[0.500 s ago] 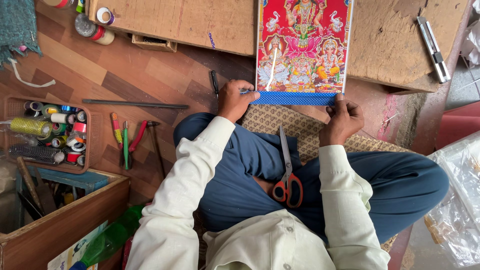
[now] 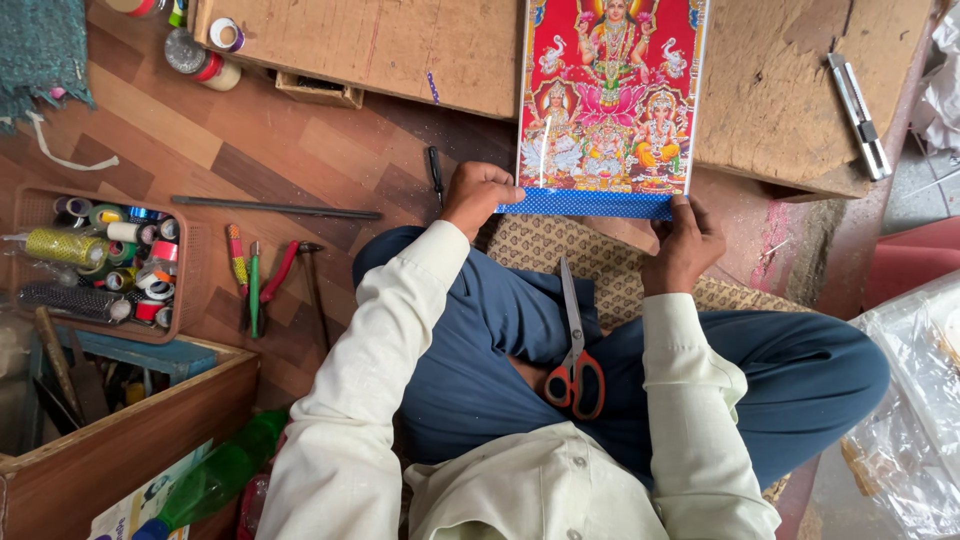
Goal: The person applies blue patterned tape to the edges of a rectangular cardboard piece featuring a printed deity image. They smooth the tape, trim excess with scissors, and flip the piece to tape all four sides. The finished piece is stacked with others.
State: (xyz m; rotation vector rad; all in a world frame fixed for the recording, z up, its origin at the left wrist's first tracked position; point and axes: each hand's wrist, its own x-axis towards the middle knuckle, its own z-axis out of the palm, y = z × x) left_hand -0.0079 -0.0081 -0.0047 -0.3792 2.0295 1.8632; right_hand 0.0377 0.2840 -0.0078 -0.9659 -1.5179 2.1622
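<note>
A glossy red picture of several figures (image 2: 610, 100) lies on a worn wooden board (image 2: 400, 45). A blue dotted strip (image 2: 590, 204) runs along the picture's near edge. My left hand (image 2: 478, 195) pinches the strip's left end with curled fingers. My right hand (image 2: 682, 240) presses on the strip's right end. Orange-handled scissors (image 2: 573, 365) rest on my lap, blades pointing toward the picture.
A basket of thread spools and tape rolls (image 2: 100, 260) sits at left. Pliers and screwdrivers (image 2: 265, 280) and a long metal rod (image 2: 275, 208) lie on the floor. A utility knife (image 2: 858, 100) lies on the board's right end. A wooden box (image 2: 130, 440) and green bottle (image 2: 220, 475) are near left.
Both hands stay on the strip's ends; the right hand has shifted slightly along the right corner. Nothing else has moved.
</note>
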